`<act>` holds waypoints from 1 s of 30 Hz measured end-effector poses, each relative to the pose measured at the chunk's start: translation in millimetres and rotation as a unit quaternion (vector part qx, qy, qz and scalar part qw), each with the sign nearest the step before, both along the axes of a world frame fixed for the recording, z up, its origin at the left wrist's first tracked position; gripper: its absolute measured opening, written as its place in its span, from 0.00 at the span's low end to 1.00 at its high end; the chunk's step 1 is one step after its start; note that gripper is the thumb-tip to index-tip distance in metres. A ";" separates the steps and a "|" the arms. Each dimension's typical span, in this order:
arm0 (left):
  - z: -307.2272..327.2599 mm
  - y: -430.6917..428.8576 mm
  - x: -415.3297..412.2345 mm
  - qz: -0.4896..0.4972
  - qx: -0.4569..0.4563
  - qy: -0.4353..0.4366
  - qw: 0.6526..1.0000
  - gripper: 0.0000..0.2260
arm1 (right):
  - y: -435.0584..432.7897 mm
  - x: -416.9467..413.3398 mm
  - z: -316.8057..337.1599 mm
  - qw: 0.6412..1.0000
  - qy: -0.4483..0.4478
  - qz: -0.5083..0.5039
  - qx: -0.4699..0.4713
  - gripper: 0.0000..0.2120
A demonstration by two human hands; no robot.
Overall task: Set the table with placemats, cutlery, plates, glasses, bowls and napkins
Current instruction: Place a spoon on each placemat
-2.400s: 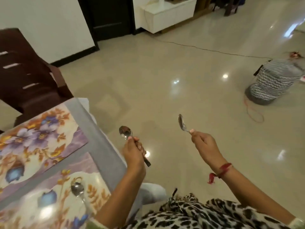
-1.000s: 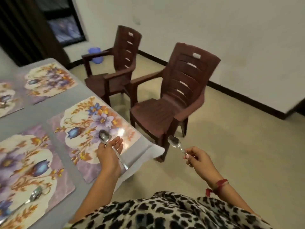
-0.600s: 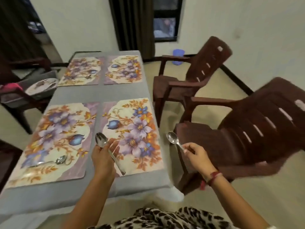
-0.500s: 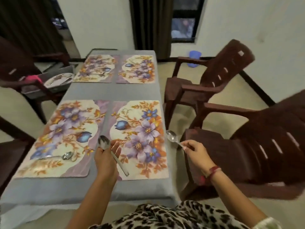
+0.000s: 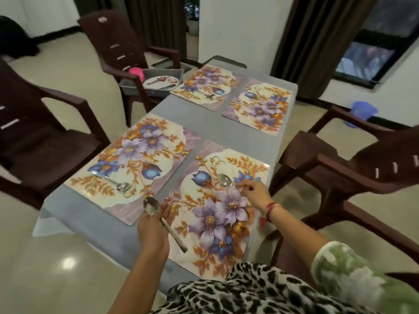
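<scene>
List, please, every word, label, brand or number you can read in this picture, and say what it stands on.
No text can be read.
Placemats: flower print only, no lettering.
Pale patch on the far chair: too blurred to read.
Spoons: any stamp too small to see.

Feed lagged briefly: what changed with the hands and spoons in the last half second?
The right hand carried the right spoon leftward, from beyond the table to over the near right placemat, without letting go. The left hand still grips the left spoon; the resting spoon on the near left placemat stayed put.
</scene>
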State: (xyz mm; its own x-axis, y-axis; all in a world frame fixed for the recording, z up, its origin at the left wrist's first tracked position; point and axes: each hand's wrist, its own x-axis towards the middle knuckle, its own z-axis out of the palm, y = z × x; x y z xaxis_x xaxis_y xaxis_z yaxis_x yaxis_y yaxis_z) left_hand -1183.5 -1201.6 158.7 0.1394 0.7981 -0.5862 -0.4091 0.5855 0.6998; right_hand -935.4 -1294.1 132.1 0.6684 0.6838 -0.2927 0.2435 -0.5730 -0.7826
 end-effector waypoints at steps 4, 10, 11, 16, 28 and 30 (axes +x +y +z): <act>-3.3 3.1 4.0 0.071 0.003 -0.008 0.997 0.10 | 53.2 36.6 -8.6 0.999 -0.020 0.027 -0.021 0.13; -20.4 4.3 34.7 0.169 -0.005 0.031 0.985 0.10 | 102.6 84.6 -38.8 0.996 -0.020 0.077 -0.032 0.10; -26.1 1.5 40.2 0.187 -0.015 0.036 0.982 0.10 | 103.8 90.4 -43.9 0.995 -0.019 0.094 -0.037 0.08; -38.5 -7.3 87.4 0.233 -0.045 0.062 0.969 0.11 | 111.2 115.3 -51.5 0.982 -0.042 0.179 -0.041 0.05; 13.9 9.4 164.2 0.221 0.026 0.079 0.972 0.06 | 110.1 125.2 -39.7 0.938 -0.172 0.291 -0.080 0.10; 17.2 7.7 165.9 0.209 0.030 0.074 0.975 0.08 | 108.7 128.5 -39.3 0.931 -0.171 0.311 -0.085 0.10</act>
State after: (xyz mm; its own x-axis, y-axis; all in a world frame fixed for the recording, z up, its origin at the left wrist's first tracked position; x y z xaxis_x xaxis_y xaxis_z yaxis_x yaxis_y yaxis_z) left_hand -1017.6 -1193.9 175.9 -0.2888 0.8004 -0.5252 -0.4947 0.3449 0.7977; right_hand -807.0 -1185.5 92.8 0.2320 0.9332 -0.2744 0.7877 -0.3457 -0.5100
